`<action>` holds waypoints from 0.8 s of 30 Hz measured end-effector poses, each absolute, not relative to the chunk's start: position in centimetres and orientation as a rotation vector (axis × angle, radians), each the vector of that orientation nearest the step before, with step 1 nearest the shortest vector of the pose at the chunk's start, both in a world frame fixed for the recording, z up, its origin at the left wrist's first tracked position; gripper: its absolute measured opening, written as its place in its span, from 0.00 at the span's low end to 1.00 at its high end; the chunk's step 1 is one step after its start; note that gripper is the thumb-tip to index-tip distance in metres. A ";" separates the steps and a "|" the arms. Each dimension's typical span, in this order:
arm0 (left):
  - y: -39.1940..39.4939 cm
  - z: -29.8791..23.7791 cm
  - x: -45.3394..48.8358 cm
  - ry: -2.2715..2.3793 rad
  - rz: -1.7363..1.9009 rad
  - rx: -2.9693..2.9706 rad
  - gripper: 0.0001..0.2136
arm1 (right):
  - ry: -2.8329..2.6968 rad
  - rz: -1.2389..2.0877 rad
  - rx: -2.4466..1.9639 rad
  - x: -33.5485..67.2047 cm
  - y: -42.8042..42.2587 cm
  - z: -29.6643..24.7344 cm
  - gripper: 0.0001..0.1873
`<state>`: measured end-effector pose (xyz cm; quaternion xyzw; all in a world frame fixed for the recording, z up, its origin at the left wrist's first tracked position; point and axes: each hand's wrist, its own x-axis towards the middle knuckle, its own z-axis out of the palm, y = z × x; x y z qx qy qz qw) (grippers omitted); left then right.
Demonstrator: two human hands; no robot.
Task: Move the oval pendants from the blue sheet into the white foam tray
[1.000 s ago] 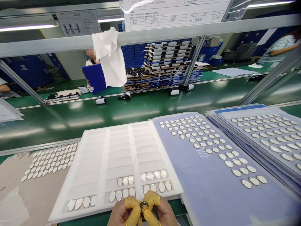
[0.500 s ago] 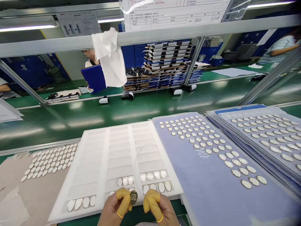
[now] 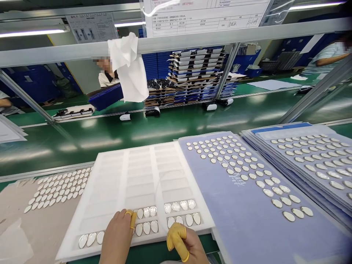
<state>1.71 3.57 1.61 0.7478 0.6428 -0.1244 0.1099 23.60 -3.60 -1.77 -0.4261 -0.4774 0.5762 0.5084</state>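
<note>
My left hand (image 3: 119, 229), with yellow finger cots, reaches over the white foam tray (image 3: 110, 172). Its fingertips are closed at the left end of a row of oval mirror-like pieces (image 3: 146, 212) in the middle column. Whatever they pinch is hidden behind the fingers. My right hand (image 3: 183, 240), also in yellow finger cots, hovers at the tray's front edge with fingers curled together; I cannot make out anything in them. Close to it, more oval pieces (image 3: 189, 220) sit in the right column. Another row of oval pieces (image 3: 91, 238) lies at the front left of the tray.
Right of the tray, a blue-violet sheet (image 3: 247, 227) carries many oval pieces, beside a stack of similar sheets (image 3: 302, 146). More ovals lie on brown board (image 3: 16, 201) at left. A metal rail (image 3: 176, 40) with a hanging white cloth (image 3: 132, 77) crosses above; people work beyond.
My left hand has moved left and forward from the tray's front edge to the middle column, and the oval piece it held is now out of sight. My right hand has barely moved.
</note>
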 end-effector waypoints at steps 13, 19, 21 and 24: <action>5.4 2.3 1.1 1.841 -0.334 2.098 0.20 | -1.198 1.362 -0.986 23.5 -3.2 -2.1 0.26; 4.3 0.7 1.7 1.732 -0.348 2.399 0.31 | -1.214 1.275 -1.004 23.7 -3.1 -2.2 0.27; 4.3 0.2 1.7 1.776 -0.352 2.413 0.31 | -1.222 1.280 -0.997 23.7 -3.1 -2.2 0.28; 3.7 0.3 1.1 1.765 -0.209 2.412 0.31 | -1.214 1.272 -0.998 23.6 -3.1 -2.7 0.29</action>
